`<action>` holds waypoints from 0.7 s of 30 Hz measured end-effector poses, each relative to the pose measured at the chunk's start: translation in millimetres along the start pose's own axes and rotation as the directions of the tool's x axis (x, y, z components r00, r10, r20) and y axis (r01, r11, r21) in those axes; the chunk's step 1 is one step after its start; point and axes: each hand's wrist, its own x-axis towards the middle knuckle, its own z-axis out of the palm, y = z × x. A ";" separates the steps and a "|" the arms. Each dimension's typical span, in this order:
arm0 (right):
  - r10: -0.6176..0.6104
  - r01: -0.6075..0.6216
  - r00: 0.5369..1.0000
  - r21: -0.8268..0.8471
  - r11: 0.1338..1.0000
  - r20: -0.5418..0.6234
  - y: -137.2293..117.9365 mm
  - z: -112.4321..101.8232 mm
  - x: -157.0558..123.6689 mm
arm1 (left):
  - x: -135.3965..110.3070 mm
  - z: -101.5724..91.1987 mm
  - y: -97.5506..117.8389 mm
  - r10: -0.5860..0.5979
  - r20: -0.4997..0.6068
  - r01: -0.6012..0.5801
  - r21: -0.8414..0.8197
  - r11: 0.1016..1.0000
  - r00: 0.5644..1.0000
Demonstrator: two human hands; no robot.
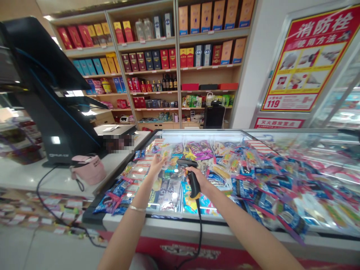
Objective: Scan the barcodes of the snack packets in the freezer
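Note:
My right hand (197, 178) is wrapped round the grip of a black and yellow barcode scanner (194, 183). The scanner's head points left, toward my left hand, and its cable hangs down over the freezer's front edge. My left hand (158, 164) is over the glass top, its fingers closed at the edge of a clear snack packet (166, 153) with green and orange print. The fingertips are small and partly blurred. Beneath both hands lie many bagged snacks on the glass of a chest freezer (132, 221), including a purple packet (198, 150).
A heap of blue and pink packets (261, 195) covers the freezer's right part. To the left, a counter (17, 182) bears a black checkout terminal (59, 105) and a pink cup-shaped pouch (88, 168). Shelves of boxed bottles (149, 60) line the back wall.

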 end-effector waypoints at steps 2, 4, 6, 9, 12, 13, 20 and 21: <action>0.003 -0.003 1.000 -0.028 1.000 0.003 0.0 1.0 -1.8 | -0.7 8.8 -3.8 -0.097 0.039 0.105 -0.303 0.947 0.994; 0.020 -0.020 1.000 -0.074 0.997 0.001 0.6 2.1 -4.3 | -2.0 18.7 -7.4 -0.151 0.087 0.174 -0.456 0.873 0.985; 0.056 -0.055 0.998 -0.135 0.989 0.003 1.7 2.9 -6.4 | -3.2 27.4 -10.2 -0.189 0.090 0.207 -0.533 0.821 0.978; 0.083 -0.077 0.996 -0.216 0.973 0.020 4.0 3.1 -7.8 | -4.8 34.2 -11.8 -0.226 0.113 0.249 -0.584 0.773 0.968; 0.053 -0.040 0.998 -0.247 0.968 0.045 4.8 3.1 -8.3 | -6.8 35.0 -10.5 -0.218 0.167 0.274 -0.590 0.759 0.962; 0.046 -0.032 0.998 -0.247 0.968 0.050 4.4 3.4 -8.9 | -7.5 34.8 -9.7 -0.209 0.180 0.275 -0.584 0.764 0.961; 0.027 -0.011 0.998 -0.280 0.960 0.056 -1.2 7.5 -16.0 | -10.4 34.7 -6.8 -0.203 0.205 0.281 -0.505 0.816 0.957; 0.015 0.003 0.998 -0.282 0.959 0.060 -1.0 7.5 -15.7 | -10.3 34.7 -7.0 -0.202 0.209 0.282 -0.495 0.822 0.957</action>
